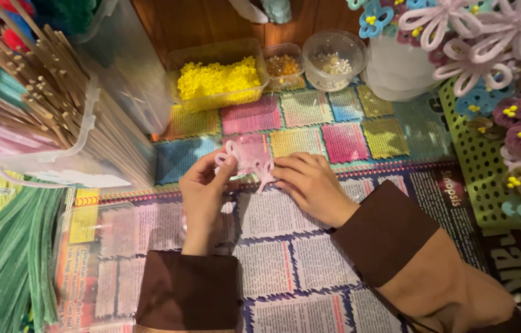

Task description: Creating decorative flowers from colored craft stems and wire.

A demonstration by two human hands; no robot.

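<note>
Both hands, left hand [203, 185] and right hand [309, 185], pinch a pink looped pipe-cleaner flower [247, 159]: grip closed on it; looks light, bendable, best held at the loops.

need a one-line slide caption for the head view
Left hand and right hand shape a pink pipe-cleaner flower over a printed mat, yellow beads tub behind.

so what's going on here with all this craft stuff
A person in brown sleeves is working a pale pink pipe cleaner bent into petal loops. The left hand pinches the loops from the side, while the right hand presses the other end down on the printed paper covering the table. Behind sit a tub of yellow beads and two small bead cups. Finished pipe-cleaner flowers stand at right, green pipe cleaners and wooden sticks at left.
</note>
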